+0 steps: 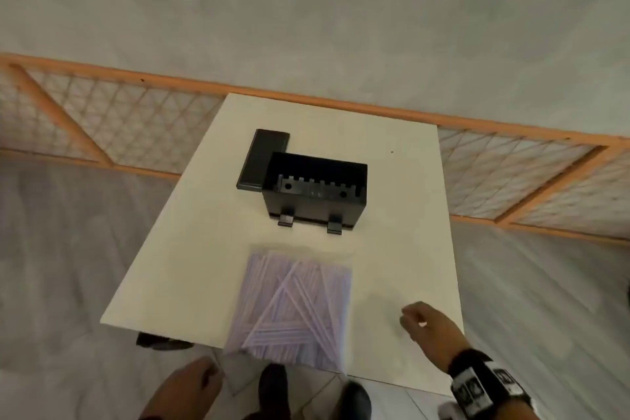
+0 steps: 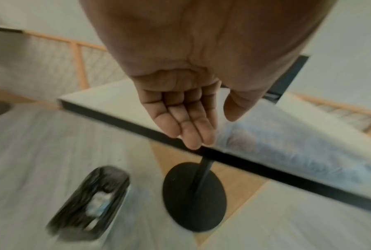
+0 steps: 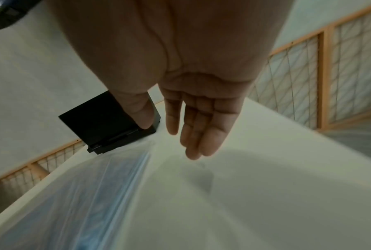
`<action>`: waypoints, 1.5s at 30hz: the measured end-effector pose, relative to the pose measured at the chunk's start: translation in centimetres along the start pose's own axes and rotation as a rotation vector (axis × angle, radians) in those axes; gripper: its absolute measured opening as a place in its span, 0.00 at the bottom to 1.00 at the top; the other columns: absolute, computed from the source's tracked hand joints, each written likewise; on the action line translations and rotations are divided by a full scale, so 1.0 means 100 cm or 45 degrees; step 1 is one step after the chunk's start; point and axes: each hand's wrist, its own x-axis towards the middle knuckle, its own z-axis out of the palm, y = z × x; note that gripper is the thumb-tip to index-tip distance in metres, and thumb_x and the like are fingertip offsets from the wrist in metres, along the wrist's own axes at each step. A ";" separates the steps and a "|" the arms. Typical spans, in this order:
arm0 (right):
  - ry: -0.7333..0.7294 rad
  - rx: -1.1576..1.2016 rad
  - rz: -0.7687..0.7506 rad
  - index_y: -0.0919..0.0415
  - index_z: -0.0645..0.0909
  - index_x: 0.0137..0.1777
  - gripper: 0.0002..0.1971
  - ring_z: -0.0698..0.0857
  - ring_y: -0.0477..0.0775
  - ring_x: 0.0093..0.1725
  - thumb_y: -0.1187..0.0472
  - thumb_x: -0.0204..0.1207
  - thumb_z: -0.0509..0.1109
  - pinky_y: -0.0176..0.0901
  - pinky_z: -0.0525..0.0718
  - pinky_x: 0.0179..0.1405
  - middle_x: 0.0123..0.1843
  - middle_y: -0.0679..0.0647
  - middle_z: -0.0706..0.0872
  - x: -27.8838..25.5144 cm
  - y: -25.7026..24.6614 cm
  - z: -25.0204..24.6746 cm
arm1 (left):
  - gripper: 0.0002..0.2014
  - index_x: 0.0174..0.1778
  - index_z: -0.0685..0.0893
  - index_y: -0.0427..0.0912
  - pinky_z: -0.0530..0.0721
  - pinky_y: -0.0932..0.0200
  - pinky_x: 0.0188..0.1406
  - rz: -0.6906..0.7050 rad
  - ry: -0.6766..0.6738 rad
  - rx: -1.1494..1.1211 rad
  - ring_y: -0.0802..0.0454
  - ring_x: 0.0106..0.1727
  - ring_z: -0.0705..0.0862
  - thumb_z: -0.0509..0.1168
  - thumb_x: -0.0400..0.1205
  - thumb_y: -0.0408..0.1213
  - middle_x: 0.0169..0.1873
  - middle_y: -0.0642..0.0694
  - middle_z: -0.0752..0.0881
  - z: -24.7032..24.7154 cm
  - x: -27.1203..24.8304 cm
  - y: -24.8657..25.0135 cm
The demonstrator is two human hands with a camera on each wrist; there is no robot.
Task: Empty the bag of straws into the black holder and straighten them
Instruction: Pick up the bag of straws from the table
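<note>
On table (image 1: 191, 249), bag (image 1: 293, 307) lies lengthwise toward holder (image 1: 315, 193).

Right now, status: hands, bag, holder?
Left hand and right hand open, holding nothing. Bag of straws full, flat on table. Black holder open, empty. Nothing in the way.

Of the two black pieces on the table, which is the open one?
The black holder, nearer the bag of straws: open-topped and empty. The flat black lid lies behind its left end.
</note>
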 end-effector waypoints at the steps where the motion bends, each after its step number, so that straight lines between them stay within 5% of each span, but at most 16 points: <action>1: 0.034 0.052 -0.009 0.48 0.82 0.57 0.08 0.87 0.50 0.48 0.48 0.82 0.70 0.49 0.85 0.57 0.51 0.46 0.89 0.019 -0.002 0.005 | 0.08 0.46 0.80 0.57 0.82 0.64 0.44 0.108 0.072 -0.040 0.61 0.39 0.83 0.62 0.86 0.54 0.40 0.52 0.87 -0.008 0.004 0.009; 6: 0.024 0.046 0.047 0.55 0.77 0.74 0.21 0.85 0.59 0.61 0.48 0.84 0.68 0.38 0.75 0.57 0.63 0.56 0.86 0.076 -0.051 0.015 | 0.12 0.45 0.79 0.57 0.85 0.52 0.45 0.425 0.130 -0.095 0.61 0.41 0.83 0.57 0.83 0.58 0.39 0.56 0.85 -0.042 0.030 0.078; 11: -0.006 0.099 0.029 0.48 0.63 0.86 0.29 0.83 0.63 0.68 0.50 0.86 0.66 0.47 0.79 0.65 0.70 0.59 0.84 0.112 -0.084 0.025 | 0.11 0.61 0.83 0.45 0.83 0.48 0.59 0.656 0.110 0.107 0.47 0.58 0.83 0.60 0.88 0.44 0.57 0.48 0.83 -0.045 0.092 0.172; 14: -0.015 0.105 0.062 0.45 0.63 0.86 0.30 0.84 0.63 0.67 0.51 0.85 0.66 0.49 0.82 0.67 0.70 0.60 0.84 0.130 -0.091 0.032 | 0.25 0.81 0.72 0.44 0.71 0.43 0.78 0.765 0.094 0.438 0.41 0.78 0.72 0.62 0.86 0.43 0.79 0.44 0.74 -0.030 0.130 0.214; 17: -0.037 0.037 0.057 0.45 0.66 0.85 0.30 0.84 0.62 0.67 0.53 0.83 0.66 0.48 0.82 0.68 0.71 0.59 0.85 0.139 -0.096 0.039 | 0.32 0.88 0.61 0.46 0.53 0.41 0.88 0.743 0.027 0.648 0.42 0.88 0.59 0.62 0.87 0.45 0.88 0.44 0.61 -0.018 0.162 0.240; 20: -0.035 -0.005 0.008 0.48 0.69 0.83 0.28 0.82 0.62 0.70 0.57 0.82 0.65 0.48 0.80 0.68 0.74 0.60 0.81 0.139 -0.101 0.040 | 0.28 0.84 0.67 0.45 0.51 0.39 0.88 0.705 0.018 0.743 0.41 0.81 0.70 0.61 0.87 0.42 0.80 0.43 0.71 -0.012 0.183 0.257; 25: -0.011 -0.107 -0.005 0.56 0.78 0.69 0.16 0.84 0.62 0.62 0.57 0.82 0.64 0.47 0.80 0.54 0.65 0.61 0.83 0.141 -0.104 0.042 | 0.18 0.72 0.78 0.46 0.75 0.44 0.73 0.719 -0.012 0.694 0.39 0.72 0.75 0.62 0.85 0.34 0.70 0.42 0.75 -0.014 0.198 0.270; 28: -0.039 -0.195 -0.005 0.60 0.80 0.66 0.14 0.84 0.63 0.60 0.57 0.86 0.60 0.49 0.82 0.56 0.63 0.62 0.85 0.141 -0.106 0.043 | 0.13 0.65 0.80 0.47 0.78 0.46 0.68 0.716 -0.063 0.586 0.41 0.71 0.75 0.62 0.85 0.33 0.67 0.43 0.75 -0.016 0.207 0.265; 31: -0.060 -0.244 -0.028 0.63 0.83 0.63 0.15 0.85 0.64 0.61 0.56 0.87 0.59 0.52 0.84 0.59 0.61 0.62 0.87 0.139 -0.105 0.042 | 0.08 0.58 0.82 0.49 0.79 0.52 0.57 0.700 -0.124 0.465 0.42 0.62 0.81 0.63 0.85 0.35 0.56 0.47 0.79 -0.015 0.211 0.257; 34: -0.055 0.023 -0.009 0.57 0.85 0.57 0.11 0.87 0.61 0.55 0.52 0.84 0.66 0.51 0.85 0.54 0.53 0.58 0.88 0.139 -0.097 0.044 | 0.04 0.51 0.83 0.51 0.84 0.49 0.52 0.590 -0.214 0.152 0.45 0.53 0.86 0.68 0.83 0.44 0.49 0.49 0.86 -0.018 0.213 0.248; 38: -0.082 0.538 0.093 0.58 0.82 0.50 0.05 0.90 0.64 0.45 0.57 0.82 0.68 0.57 0.93 0.50 0.48 0.62 0.90 0.132 -0.100 0.038 | 0.08 0.49 0.85 0.51 0.84 0.47 0.57 0.521 -0.350 -0.154 0.47 0.53 0.85 0.68 0.81 0.50 0.51 0.47 0.89 -0.030 0.215 0.245; 42: -0.013 0.458 0.039 0.53 0.80 0.45 0.07 0.84 0.58 0.33 0.62 0.82 0.63 0.54 0.90 0.38 0.42 0.62 0.90 0.130 -0.099 0.033 | 0.11 0.44 0.78 0.50 0.77 0.55 0.39 0.700 -0.263 -0.069 0.53 0.38 0.78 0.69 0.84 0.51 0.37 0.53 0.81 -0.036 0.209 0.241; 45: 0.011 0.381 0.020 0.49 0.77 0.42 0.10 0.79 0.55 0.29 0.65 0.80 0.60 0.48 0.81 0.28 0.31 0.55 0.81 0.128 -0.101 0.031 | 0.09 0.49 0.78 0.50 0.75 0.59 0.35 0.797 -0.172 -0.045 0.57 0.35 0.78 0.68 0.86 0.51 0.37 0.56 0.81 -0.034 0.197 0.240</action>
